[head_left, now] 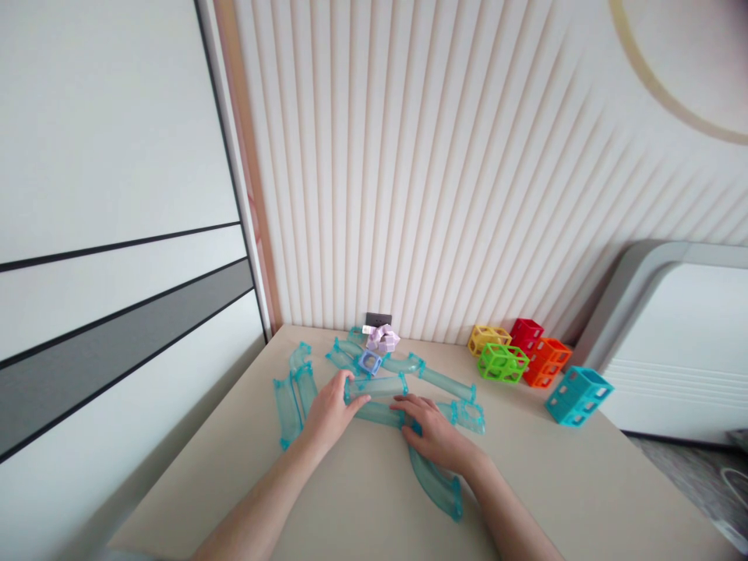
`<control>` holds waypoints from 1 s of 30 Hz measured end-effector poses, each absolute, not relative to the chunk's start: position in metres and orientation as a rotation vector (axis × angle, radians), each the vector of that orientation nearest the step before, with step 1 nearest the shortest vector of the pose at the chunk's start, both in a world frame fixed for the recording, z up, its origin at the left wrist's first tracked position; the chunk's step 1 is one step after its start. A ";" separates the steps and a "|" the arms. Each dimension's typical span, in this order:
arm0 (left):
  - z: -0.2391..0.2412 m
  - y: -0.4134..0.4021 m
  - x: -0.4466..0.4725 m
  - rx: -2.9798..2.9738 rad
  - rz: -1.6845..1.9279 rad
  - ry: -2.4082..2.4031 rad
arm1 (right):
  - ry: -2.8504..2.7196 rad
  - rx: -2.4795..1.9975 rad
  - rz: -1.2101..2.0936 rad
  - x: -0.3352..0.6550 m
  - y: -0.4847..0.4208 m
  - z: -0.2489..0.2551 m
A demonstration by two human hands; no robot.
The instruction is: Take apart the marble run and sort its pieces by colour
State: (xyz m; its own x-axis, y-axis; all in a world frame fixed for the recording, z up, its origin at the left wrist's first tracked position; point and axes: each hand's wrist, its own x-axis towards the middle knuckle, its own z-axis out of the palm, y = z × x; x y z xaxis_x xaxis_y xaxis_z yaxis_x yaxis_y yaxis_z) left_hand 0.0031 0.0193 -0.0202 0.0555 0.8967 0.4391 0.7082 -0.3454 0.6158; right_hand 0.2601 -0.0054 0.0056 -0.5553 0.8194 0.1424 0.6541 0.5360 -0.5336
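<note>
My left hand (332,409) is closed on the left end of a straight, see-through teal track tube (377,387), thumb in front and fingers behind. Just in front of it lies another straight teal tube (379,414). My right hand (429,425) rests palm down over that tube's right end, fingers stretched out; what lies under the palm is partly hidden. A curved teal tube (433,481) runs from beneath this hand toward the table's near side. Close to its right is a short teal piece with a round opening (469,417).
More teal tubes lie left (287,409) and behind (449,386). A small blue cube frame (370,362), lilac pieces (382,339) and a black box (379,319) sit near the ribbed wall. Yellow, green (502,363), red, orange (548,362) and teal (578,397) block frames stand right.
</note>
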 end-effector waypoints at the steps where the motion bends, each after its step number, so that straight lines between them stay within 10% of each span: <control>1: -0.021 0.019 0.003 2.098 1.171 1.631 | -2.401 -1.219 0.606 0.260 -0.005 0.006; 30: -0.024 0.026 0.002 1.888 1.309 1.565 | -1.686 -1.031 0.828 0.257 0.012 -0.014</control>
